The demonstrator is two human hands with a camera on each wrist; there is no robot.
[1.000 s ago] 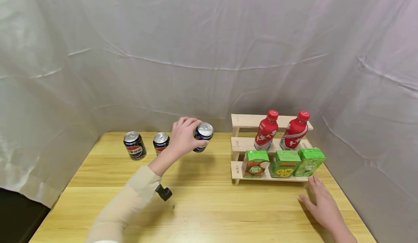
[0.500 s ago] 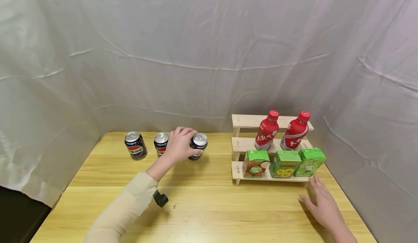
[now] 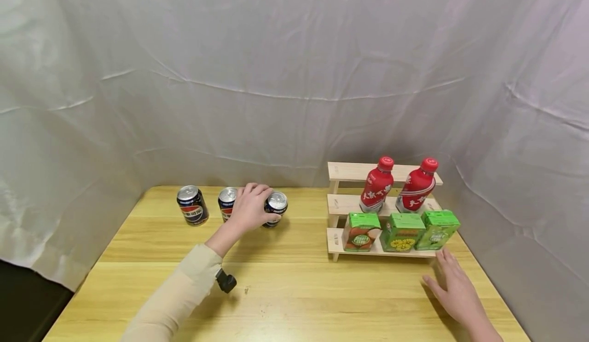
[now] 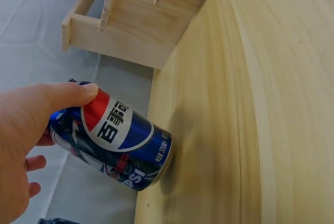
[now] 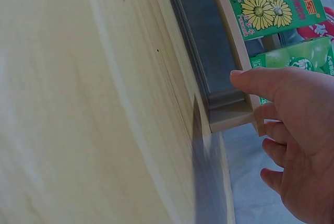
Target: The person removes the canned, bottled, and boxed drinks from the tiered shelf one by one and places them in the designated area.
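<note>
Our left hand (image 3: 250, 210) grips the third Pepsi can (image 3: 275, 208), standing on the table (image 3: 294, 291) beside two others; right hand (image 3: 453, 291) rests flat, fingers relaxed. Rack's (image 3: 340, 171) top shelf sits bare.

Blue Pepsi can (image 3: 275, 208), silver top, upright on the table, rightmost of three cans
</note>
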